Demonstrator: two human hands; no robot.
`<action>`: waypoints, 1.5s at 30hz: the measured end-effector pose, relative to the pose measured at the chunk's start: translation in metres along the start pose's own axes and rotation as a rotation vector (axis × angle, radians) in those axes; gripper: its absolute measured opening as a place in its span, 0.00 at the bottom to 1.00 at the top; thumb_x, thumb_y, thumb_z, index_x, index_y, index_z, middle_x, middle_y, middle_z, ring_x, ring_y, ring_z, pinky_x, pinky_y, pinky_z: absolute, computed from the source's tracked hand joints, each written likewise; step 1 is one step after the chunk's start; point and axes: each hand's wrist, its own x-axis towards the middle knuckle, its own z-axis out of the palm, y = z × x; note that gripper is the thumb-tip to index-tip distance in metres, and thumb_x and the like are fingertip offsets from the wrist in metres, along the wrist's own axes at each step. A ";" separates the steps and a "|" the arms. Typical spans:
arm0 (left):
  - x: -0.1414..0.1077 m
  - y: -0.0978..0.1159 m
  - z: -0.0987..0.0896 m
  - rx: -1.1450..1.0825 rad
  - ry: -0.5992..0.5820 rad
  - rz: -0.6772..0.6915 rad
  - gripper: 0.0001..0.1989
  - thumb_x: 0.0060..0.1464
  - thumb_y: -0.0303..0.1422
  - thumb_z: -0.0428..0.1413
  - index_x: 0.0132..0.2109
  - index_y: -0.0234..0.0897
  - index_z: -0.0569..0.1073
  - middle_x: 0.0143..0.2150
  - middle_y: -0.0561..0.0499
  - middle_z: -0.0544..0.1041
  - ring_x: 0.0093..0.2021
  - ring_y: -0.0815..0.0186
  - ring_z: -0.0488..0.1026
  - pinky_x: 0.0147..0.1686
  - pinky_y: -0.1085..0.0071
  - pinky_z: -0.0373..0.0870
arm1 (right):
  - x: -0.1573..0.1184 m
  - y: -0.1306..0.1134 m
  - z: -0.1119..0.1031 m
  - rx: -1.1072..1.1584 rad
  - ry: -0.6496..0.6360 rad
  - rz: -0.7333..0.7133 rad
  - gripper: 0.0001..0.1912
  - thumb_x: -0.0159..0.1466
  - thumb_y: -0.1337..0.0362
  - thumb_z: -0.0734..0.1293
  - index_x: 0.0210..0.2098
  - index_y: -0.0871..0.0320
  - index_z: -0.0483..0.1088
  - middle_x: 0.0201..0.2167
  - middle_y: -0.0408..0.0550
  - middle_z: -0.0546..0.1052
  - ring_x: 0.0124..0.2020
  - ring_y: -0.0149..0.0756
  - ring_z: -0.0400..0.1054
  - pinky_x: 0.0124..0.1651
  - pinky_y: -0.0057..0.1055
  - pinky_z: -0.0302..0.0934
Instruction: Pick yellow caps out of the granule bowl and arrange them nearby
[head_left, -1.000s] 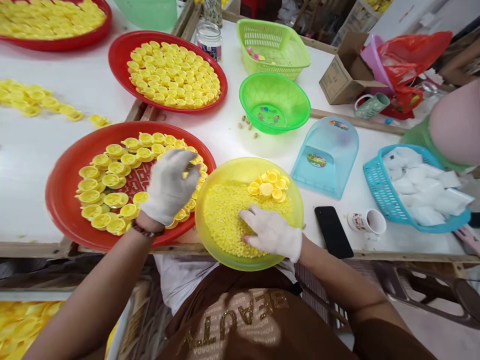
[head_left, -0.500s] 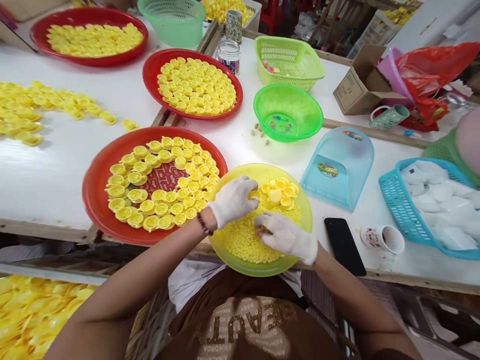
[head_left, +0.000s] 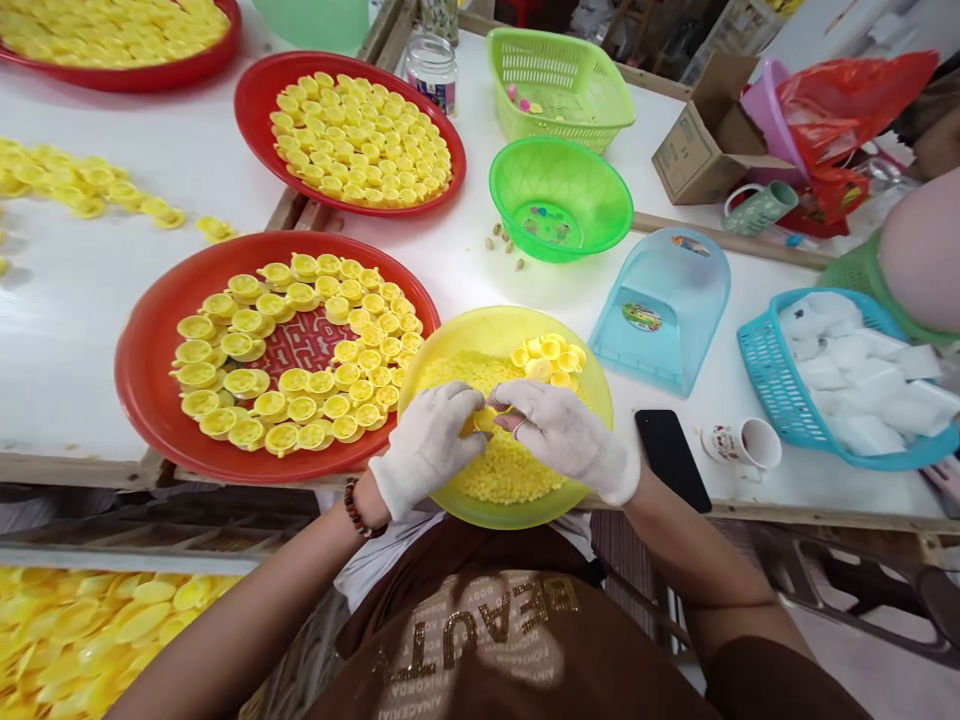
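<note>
My left hand (head_left: 433,440), in a white glove, holds a small round yellow plastic cup (head_left: 484,420) over the yellow basin (head_left: 600,440). My right hand (head_left: 561,432), gloved too, has its fingers closed at the same cup from the other side; whether a tiny pellet is between its fingertips is hidden. Below both hands, small yellow pellets (head_left: 517,475) fill the basin. A pile of loose yellow cups (head_left: 551,358) rests on the pellets at the basin's far right. To the left, a red tray (head_left: 146,400) carries a ring of yellow cups with lids (head_left: 281,405).
Behind stand another red tray (head_left: 255,100) of yellow pieces, a green bowl (head_left: 499,200) and a light green basket (head_left: 562,75). On the right are a blue dustpan (head_left: 660,280), a black phone (head_left: 673,460), a mug (head_left: 739,443) and a blue basket (head_left: 765,360) of white blocks.
Both hands have come together over the pellets, the left lower and closer to me. My right fingers have risen from the pellets to the cup. The view has shifted slightly.
</note>
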 end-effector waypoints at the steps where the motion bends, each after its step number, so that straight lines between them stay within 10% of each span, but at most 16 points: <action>1: -0.001 -0.001 0.000 -0.014 0.008 0.006 0.11 0.56 0.34 0.59 0.45 0.36 0.73 0.46 0.44 0.76 0.47 0.53 0.74 0.49 0.56 0.71 | -0.003 0.003 -0.001 -0.014 0.001 0.030 0.11 0.68 0.73 0.59 0.46 0.56 0.68 0.42 0.46 0.76 0.45 0.35 0.70 0.51 0.33 0.63; 17: -0.015 0.003 -0.014 -0.415 0.218 -0.010 0.13 0.60 0.39 0.57 0.49 0.38 0.73 0.43 0.48 0.80 0.41 0.63 0.78 0.45 0.65 0.76 | -0.012 0.008 0.003 -0.073 -0.038 0.046 0.12 0.67 0.74 0.57 0.42 0.56 0.69 0.37 0.45 0.75 0.40 0.35 0.69 0.47 0.33 0.62; 25: -0.030 -0.087 -0.092 0.015 0.533 -0.262 0.14 0.54 0.37 0.59 0.46 0.37 0.73 0.46 0.45 0.78 0.45 0.59 0.74 0.49 0.63 0.72 | -0.021 0.019 0.013 -0.203 -0.147 0.097 0.11 0.69 0.69 0.59 0.47 0.57 0.70 0.46 0.52 0.76 0.48 0.43 0.70 0.53 0.43 0.65; 32: -0.018 -0.174 -0.106 0.116 0.142 -0.489 0.14 0.48 0.34 0.58 0.44 0.36 0.75 0.39 0.46 0.78 0.36 0.62 0.72 0.37 0.68 0.68 | -0.014 0.016 0.014 -0.284 -0.128 0.040 0.12 0.69 0.68 0.59 0.45 0.56 0.73 0.44 0.51 0.78 0.46 0.43 0.72 0.52 0.45 0.66; 37: -0.010 -0.173 -0.111 0.104 -0.004 -0.422 0.10 0.48 0.34 0.58 0.39 0.38 0.77 0.32 0.50 0.78 0.32 0.62 0.72 0.34 0.69 0.66 | -0.009 0.013 0.015 -0.314 -0.122 0.035 0.11 0.69 0.67 0.60 0.45 0.56 0.73 0.46 0.53 0.78 0.47 0.45 0.72 0.53 0.47 0.66; 45: 0.029 -0.157 -0.096 0.354 0.180 -0.413 0.15 0.59 0.33 0.49 0.46 0.38 0.77 0.46 0.42 0.78 0.43 0.56 0.75 0.38 0.66 0.66 | 0.001 0.006 0.017 -0.320 -0.153 0.027 0.11 0.70 0.67 0.59 0.45 0.56 0.72 0.46 0.52 0.78 0.48 0.45 0.72 0.52 0.46 0.67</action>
